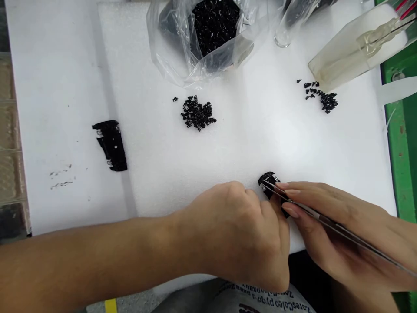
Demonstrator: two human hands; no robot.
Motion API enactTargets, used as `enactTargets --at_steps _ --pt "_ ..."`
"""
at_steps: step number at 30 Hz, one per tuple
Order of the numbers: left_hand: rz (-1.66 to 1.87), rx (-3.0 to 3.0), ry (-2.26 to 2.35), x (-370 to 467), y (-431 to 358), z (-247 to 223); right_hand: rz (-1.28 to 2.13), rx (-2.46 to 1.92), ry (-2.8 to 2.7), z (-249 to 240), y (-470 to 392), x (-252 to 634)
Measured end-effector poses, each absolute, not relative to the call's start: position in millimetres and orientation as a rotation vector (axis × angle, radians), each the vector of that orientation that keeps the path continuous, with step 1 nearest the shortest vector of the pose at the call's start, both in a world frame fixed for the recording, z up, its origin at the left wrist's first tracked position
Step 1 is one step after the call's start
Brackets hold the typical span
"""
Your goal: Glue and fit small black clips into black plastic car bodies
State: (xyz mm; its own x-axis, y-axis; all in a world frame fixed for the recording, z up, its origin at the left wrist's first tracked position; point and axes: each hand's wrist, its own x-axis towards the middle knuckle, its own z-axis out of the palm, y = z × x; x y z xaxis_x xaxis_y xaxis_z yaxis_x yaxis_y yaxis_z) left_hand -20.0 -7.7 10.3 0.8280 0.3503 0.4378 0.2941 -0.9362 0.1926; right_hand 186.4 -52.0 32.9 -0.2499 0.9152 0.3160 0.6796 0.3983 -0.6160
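Note:
My left hand (247, 234) is closed, knuckles up, with its fingertips hidden around a small black plastic part (268, 179). In my right hand (339, 226) I pinch a pair of metal tweezers (314, 213), whose tips touch the top of that part. My hands cover much of the part's lower half. Left of them lies a longer black plastic piece (113, 146) with notched sides and a small light hole. Two heaps of tiny black pieces, a near-centre pile (197, 113) and a right pile (328, 102), sit on the white foam sheet (247, 139).
A clear plastic bag (169, 56) full of tiny black pieces stands at the back. To its right are a clear tube (282, 39) and a translucent bottle (345, 52) lying at a slant. A green surface (399, 143) borders the right side.

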Motion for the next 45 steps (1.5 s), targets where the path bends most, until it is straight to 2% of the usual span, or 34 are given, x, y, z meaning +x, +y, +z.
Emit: enactTargets --at_steps 13,28,37,45 --pt "0.73 2.934 0.52 -20 -7 7 0.437 -1.298 -1.986 26 -52 188" --pt "0.757 2.93 0.525 -20 -8 6 0.655 -1.371 -1.825 24 -41 188" --pt "0.742 2.902 0.525 -19 -7 5 0.45 -1.304 -1.911 23 -46 184" --pt "0.752 2.908 0.522 -20 -8 6 0.443 -1.249 -1.958 23 -45 184"
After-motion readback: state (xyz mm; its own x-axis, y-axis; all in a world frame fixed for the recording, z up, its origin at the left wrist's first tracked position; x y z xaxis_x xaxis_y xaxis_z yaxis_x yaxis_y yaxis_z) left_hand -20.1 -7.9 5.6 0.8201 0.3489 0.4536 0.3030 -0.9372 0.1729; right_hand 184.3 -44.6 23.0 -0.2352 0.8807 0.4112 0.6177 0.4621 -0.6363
